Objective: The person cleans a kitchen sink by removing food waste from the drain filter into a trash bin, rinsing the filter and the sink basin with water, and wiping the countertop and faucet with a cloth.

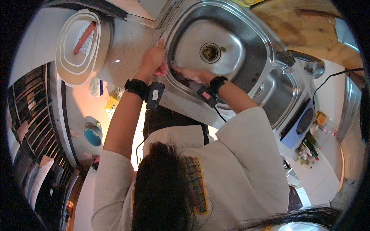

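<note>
My left hand (153,62) is at the left rim of a stainless steel sink basin (185,34), over the stone-like counter (127,55). A finger points up along the rim, and the others look curled; whether they hold something I cannot tell. Inside the near-left wall of the basin is my right hand (190,74), palm side partly hidden, with a dark area under it. Its grip does not show. Both wrists wear black straps with small boxes. The drain (210,53) holds bits of food waste, and a green scrap (223,49) lies beside it.
Nested pale plastic tubs (95,62) with a reddish stick (85,37) stand left on the counter. A metal faucet (300,62) is at the right, above a smaller basin (277,95). A wooden board (309,26) lies beyond. Bottles (310,147) stand at the far right.
</note>
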`<state>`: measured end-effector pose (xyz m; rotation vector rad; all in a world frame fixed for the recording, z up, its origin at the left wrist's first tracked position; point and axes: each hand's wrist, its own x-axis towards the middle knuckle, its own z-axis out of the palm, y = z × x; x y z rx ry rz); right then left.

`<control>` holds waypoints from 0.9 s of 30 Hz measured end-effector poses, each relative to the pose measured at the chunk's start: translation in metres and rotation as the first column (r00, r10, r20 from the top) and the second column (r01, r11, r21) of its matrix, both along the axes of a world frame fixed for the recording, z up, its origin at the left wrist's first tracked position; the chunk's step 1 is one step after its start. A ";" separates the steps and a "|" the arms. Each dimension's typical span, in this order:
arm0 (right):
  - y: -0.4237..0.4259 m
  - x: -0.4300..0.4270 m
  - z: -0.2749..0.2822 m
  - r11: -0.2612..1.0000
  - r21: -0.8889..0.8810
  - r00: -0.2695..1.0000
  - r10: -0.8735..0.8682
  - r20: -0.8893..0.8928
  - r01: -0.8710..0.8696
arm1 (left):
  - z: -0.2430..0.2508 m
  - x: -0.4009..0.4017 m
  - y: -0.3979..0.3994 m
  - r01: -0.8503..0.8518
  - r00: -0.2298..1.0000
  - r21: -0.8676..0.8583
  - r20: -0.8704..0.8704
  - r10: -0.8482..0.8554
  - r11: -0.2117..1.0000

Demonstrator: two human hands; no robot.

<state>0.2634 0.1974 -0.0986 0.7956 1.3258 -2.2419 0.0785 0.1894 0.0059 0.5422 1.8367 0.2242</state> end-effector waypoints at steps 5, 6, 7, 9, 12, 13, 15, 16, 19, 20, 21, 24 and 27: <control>0.005 0.085 0.013 0.906 0.274 0.891 0.193 0.410 -0.322 | 0.000 -0.004 -0.001 -0.050 0.998 -0.015 0.044 0.050 0.999; 0.003 0.108 -0.005 0.915 0.244 0.893 0.207 0.400 -0.321 | -0.001 -0.003 -0.001 -0.043 0.998 -0.005 0.055 0.043 0.999; 0.000 0.130 -0.024 0.923 0.212 0.895 0.222 0.387 -0.321 | -0.003 -0.003 0.000 -0.042 0.997 0.002 0.063 0.042 0.999; 0.001 0.140 -0.029 0.961 0.011 0.912 0.259 0.318 -0.277 | -0.002 -0.001 0.001 -0.038 0.997 -0.001 0.061 0.038 0.999; 0.004 0.091 -0.018 0.985 -0.089 0.957 0.164 0.238 -0.147 | -0.002 -0.004 -0.002 -0.025 0.999 0.002 0.048 0.025 1.000; 0.003 0.070 -0.020 0.991 -0.109 0.974 0.097 0.204 -0.076 | -0.003 -0.005 -0.001 -0.028 0.999 0.001 0.036 0.028 1.000; -0.002 0.025 -0.023 0.986 -0.150 0.988 -0.056 0.146 0.078 | -0.015 -0.005 -0.005 -0.020 1.000 0.067 -0.011 0.021 0.998; -0.004 0.007 -0.022 0.975 -0.163 0.982 -0.128 0.138 0.150 | -0.019 -0.004 -0.006 0.012 0.999 0.122 -0.054 -0.005 0.992; 0.003 -0.018 0.016 0.965 -0.210 0.982 -0.132 0.136 0.159 | -0.009 -0.004 -0.003 -0.024 0.999 0.045 -0.037 0.026 0.999; 0.006 -0.017 0.035 0.967 -0.226 0.988 -0.089 0.129 0.116 | -0.010 -0.005 -0.004 -0.030 0.999 0.045 -0.034 0.032 0.999; 0.010 -0.009 0.047 0.966 -0.255 0.994 -0.008 0.112 0.036 | -0.012 -0.005 -0.003 -0.034 0.999 0.016 0.001 0.034 0.999; 0.002 0.063 0.019 0.968 -0.191 0.986 0.164 -0.016 -0.164 | -0.012 -0.003 0.000 -0.027 0.998 -0.042 0.059 0.029 0.999; 0.023 0.117 0.073 0.831 -0.136 0.802 0.556 0.218 -0.539 | -0.016 -0.004 0.000 -0.016 0.997 -0.057 0.075 0.020 0.998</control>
